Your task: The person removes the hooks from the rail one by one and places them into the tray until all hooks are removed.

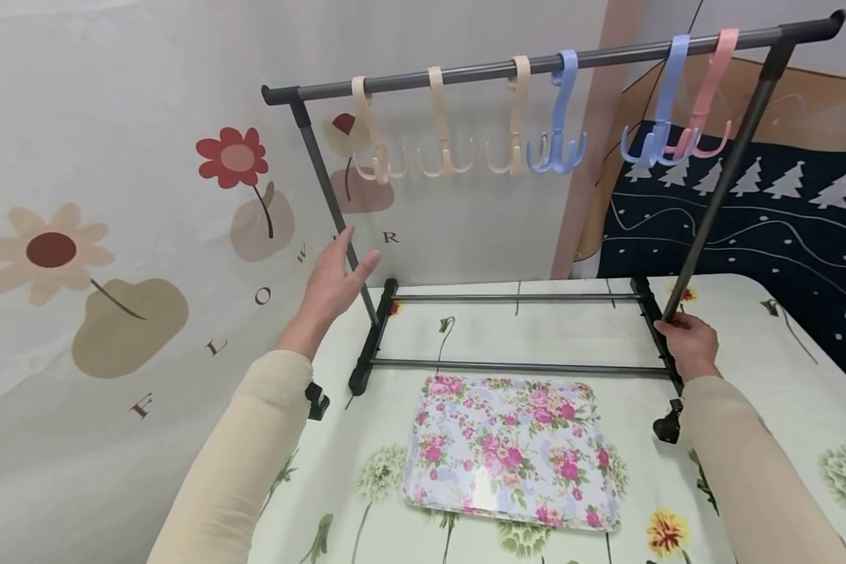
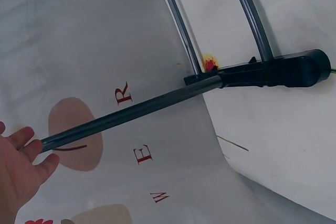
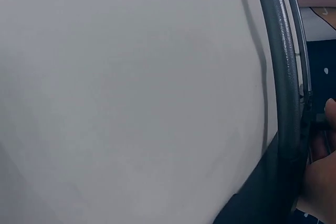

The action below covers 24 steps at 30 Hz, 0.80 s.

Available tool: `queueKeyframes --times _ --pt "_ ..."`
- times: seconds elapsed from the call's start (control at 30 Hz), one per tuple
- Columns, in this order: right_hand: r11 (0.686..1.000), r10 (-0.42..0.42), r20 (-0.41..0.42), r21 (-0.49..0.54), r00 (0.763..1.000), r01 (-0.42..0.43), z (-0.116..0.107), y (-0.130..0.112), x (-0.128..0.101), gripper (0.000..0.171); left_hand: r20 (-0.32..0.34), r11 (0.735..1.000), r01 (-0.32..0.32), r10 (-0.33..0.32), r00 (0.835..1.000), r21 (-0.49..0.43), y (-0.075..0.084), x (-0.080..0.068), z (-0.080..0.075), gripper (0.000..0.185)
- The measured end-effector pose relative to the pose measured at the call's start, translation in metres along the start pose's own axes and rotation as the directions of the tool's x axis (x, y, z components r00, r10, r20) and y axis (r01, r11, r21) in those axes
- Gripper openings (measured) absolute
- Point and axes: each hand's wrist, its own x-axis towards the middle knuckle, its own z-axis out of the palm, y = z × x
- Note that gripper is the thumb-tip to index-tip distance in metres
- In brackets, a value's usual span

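Head view, items left to right: wall cloth [image 1: 113, 235] printed with flowers and letters; my left hand [image 1: 334, 278], fingers straight and relaxed, resting against the left upright [image 1: 324, 184] of the garment rack [image 1: 536, 63], gripping nothing; the rack standing on the table [image 1: 782, 352], its black feet at the table's back half; top rail carrying six plastic hooks, three cream hooks [image 1: 440, 129], two blue hooks [image 1: 560, 117], one pink hook [image 1: 708, 102]; floral tray [image 1: 511, 450] lying flat on the table, in front of the rack's lower bars; my right hand [image 1: 691, 341], fingers curled around the base of the right upright [image 1: 729, 172]; dark tree-patterned fabric [image 1: 782, 227] beyond.
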Motion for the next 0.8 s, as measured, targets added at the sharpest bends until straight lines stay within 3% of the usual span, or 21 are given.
queueKeyframes --times 0.2,0.37,0.53,0.8 --pt "0.999 0.036 -0.019 0.010 0.999 -0.036 0.001 0.002 0.001 0.047 -0.006 0.998 -0.008 0.008 1.000 -0.057 0.006 -0.001 -0.001 0.084" --pt "0.999 -0.018 -0.067 -0.046 0.998 0.015 0.003 0.006 0.003 0.042 -0.028 0.987 -0.011 0.007 1.000 -0.160 0.014 0.000 -0.004 0.084" --pt "0.995 -0.062 -0.090 -0.089 0.994 0.054 0.005 0.007 0.003 0.040 -0.082 0.964 -0.011 -0.011 0.997 -0.264 0.024 0.004 -0.011 0.079" --pt "0.992 -0.073 -0.086 -0.106 0.994 0.064 0.004 0.006 0.003 0.038 -0.177 0.939 0.010 -0.075 0.981 -0.344 0.041 0.023 -0.028 0.076"
